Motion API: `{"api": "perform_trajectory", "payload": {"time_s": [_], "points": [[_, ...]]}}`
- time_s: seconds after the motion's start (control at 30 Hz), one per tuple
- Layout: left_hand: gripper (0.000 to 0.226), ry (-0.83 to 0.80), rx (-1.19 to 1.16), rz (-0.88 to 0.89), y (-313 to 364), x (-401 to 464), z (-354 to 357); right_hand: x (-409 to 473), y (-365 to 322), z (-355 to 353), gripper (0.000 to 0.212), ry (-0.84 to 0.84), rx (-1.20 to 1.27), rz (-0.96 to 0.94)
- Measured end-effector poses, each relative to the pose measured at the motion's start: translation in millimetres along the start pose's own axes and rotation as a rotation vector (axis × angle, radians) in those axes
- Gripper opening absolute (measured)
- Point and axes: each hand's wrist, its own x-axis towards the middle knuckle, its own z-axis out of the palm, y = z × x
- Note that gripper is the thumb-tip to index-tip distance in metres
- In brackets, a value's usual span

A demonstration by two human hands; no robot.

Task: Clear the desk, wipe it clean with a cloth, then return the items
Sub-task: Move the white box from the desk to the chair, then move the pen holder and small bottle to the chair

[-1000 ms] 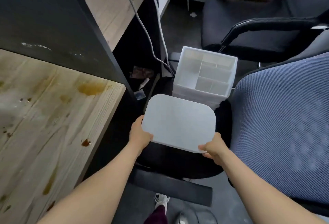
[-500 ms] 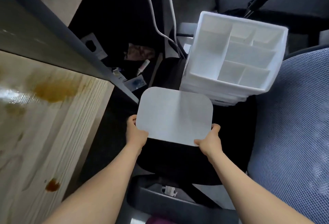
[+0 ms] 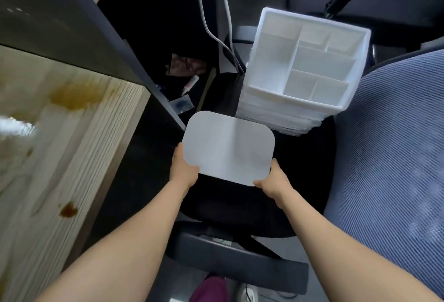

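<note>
still clearing: my left hand (image 3: 183, 168) and right hand (image 3: 271, 181) grip the white lid (image 3: 228, 148) beside the organiser (image 3: 310, 66); the stained desk (image 3: 60, 145) is unwiped.

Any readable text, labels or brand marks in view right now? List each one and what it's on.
None can be read.
White lid, held by the left hand and right hand: blank.
White divided organizer: no markings visible.
Small packets on the floor under the desk: any print is too small and blurred to read.
</note>
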Motion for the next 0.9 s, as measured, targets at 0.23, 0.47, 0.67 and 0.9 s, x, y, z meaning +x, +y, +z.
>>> {"api": "perform_trajectory", "payload": {"time_s": [0.23,0.47,0.67,0.9], "points": [[0.064,0.024,-0.079,0.103,35,-103,-21,-90,-27,-27,0.076,0.088,-0.1,-0.249],[0.031,0.253,-0.178,0.252,45,-231,-88,-218,-69,-22,0.055,0.182,-0.17,-0.513],[0.026,0.447,-0.274,0.264,17,-319,-187,-320,-115,24,0.043,0.153,-0.294,-0.724],[0.027,0.751,-0.38,0.205,-71,-400,-306,-429,-156,131,0.043,0.008,-0.371,-0.943]]}}
